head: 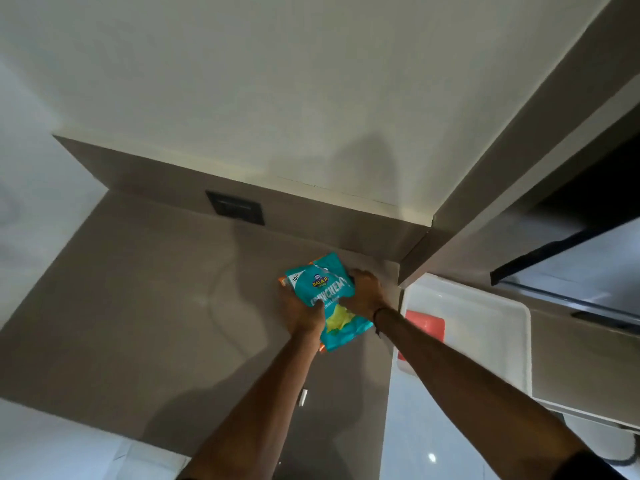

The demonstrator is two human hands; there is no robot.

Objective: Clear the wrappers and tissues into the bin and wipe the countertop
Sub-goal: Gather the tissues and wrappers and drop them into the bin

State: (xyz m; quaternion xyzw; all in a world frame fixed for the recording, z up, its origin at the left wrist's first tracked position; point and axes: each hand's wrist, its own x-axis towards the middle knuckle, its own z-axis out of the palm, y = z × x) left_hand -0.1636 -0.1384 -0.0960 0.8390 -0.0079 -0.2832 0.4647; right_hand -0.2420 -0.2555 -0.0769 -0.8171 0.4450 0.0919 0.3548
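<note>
A teal chips wrapper lies near the back right corner of the grey-brown countertop. An orange wrapper peeks out from under its left edge. My left hand grips the teal wrapper's lower left side. My right hand holds its right edge, with a dark band on that wrist. Both hands rest on the wrapper against the counter. No bin is in view.
A dark socket plate sits on the backsplash. To the right stands a white appliance top with a red item on it. A small white piece lies on the counter's front part. Glossy floor shows below.
</note>
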